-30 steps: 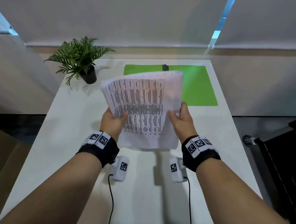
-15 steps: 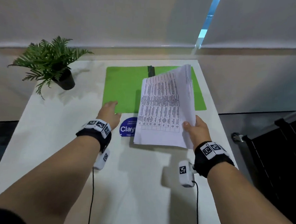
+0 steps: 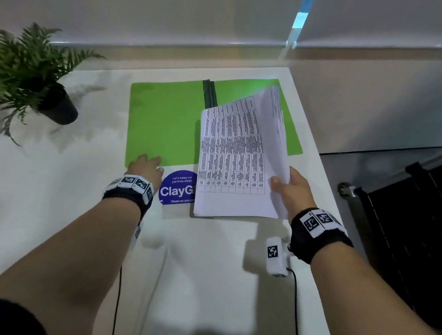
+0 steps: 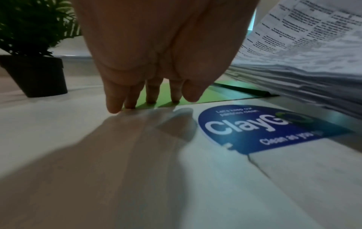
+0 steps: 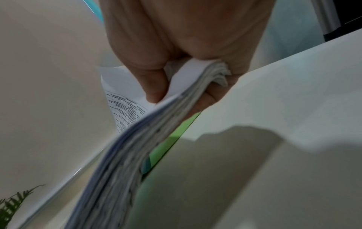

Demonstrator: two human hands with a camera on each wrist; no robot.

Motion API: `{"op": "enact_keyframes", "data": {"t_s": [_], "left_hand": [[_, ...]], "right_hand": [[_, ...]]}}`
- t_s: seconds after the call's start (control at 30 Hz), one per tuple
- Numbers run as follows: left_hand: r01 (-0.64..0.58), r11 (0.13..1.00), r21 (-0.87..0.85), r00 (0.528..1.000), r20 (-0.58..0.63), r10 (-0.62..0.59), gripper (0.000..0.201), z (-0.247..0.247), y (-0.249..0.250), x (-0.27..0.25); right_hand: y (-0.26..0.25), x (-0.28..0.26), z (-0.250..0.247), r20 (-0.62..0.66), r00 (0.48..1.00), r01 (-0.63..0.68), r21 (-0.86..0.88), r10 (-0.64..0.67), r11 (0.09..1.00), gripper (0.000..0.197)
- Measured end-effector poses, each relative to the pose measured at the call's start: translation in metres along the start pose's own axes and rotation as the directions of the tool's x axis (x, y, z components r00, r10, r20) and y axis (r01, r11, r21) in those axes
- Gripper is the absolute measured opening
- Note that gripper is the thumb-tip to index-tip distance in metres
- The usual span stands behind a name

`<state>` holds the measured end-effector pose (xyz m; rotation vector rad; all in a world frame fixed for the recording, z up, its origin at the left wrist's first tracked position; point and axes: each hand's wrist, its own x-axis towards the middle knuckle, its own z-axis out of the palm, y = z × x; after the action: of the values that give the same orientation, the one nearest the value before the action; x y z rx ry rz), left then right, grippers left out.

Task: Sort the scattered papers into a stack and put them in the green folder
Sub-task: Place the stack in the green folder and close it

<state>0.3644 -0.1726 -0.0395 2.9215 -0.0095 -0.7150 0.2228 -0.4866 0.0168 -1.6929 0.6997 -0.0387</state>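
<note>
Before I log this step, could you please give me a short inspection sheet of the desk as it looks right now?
Surface: white table, round blue sticker near the folder.
Job's things: green folder closed, flat; paper stack held above its right side.
Clutter: potted plant at far left.
Hands: left hand fingertips on the folder's near left corner; right hand grips the stack's corner.
Cables: black cables hang from the wrist cameras.
Surroundings: pale wall, dark object at right.
</note>
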Motion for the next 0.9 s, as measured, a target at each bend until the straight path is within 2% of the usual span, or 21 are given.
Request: {"op": "enact_keyframes", "data": {"t_s": [0.13,0.27,0.3,0.43,0.53,0.63,0.77,0.9], "left_hand": [[0.086,0.992,-0.093,0.991,-0.098,-0.095,0.031,-0.006,-0.011,-0.027],[0.243,0.957,-0.160,0.960,-0.100,-0.261,0.026,0.002,-0.040,-0.059],[0.273,0.946,-0.174,0.949,-0.112,-0.294,0.029,0.006,-0.047,-0.067],[0.418,0.873,-0.251,0.894,-0.056,-0.445,0.074,0.021,-0.076,-0.102],[0.465,0.845,-0.265,0.881,0.042,-0.471,0.102,0.030,-0.103,-0.121],[0.509,0.807,-0.301,0.859,0.122,-0.497,0.122,0.042,-0.133,-0.141],[0.496,0.837,-0.231,0.868,0.138,-0.476,0.124,0.053,-0.166,-0.173],[0.486,0.859,-0.163,0.873,0.144,-0.466,0.115,0.060,-0.194,-0.198]], "right_hand": [[-0.011,0.001,0.002,-0.012,1.000,0.018,0.033,-0.018,0.999,0.016],[-0.015,-0.006,0.011,0.015,1.000,0.022,0.030,-0.023,0.999,0.013],[-0.015,-0.009,0.013,0.027,0.999,0.027,0.024,-0.028,0.999,0.013],[-0.013,-0.025,0.025,0.076,0.996,0.042,-0.006,-0.042,0.999,0.019],[-0.011,-0.042,0.036,0.119,0.992,0.047,-0.025,-0.044,0.999,0.025],[-0.006,-0.059,0.045,0.155,0.987,0.043,-0.075,-0.031,0.996,0.028],[0.013,-0.076,0.057,0.182,0.983,0.002,-0.175,0.031,0.985,0.025],[0.047,-0.090,0.064,0.172,0.979,-0.051,-0.300,0.106,0.953,0.039]]}}
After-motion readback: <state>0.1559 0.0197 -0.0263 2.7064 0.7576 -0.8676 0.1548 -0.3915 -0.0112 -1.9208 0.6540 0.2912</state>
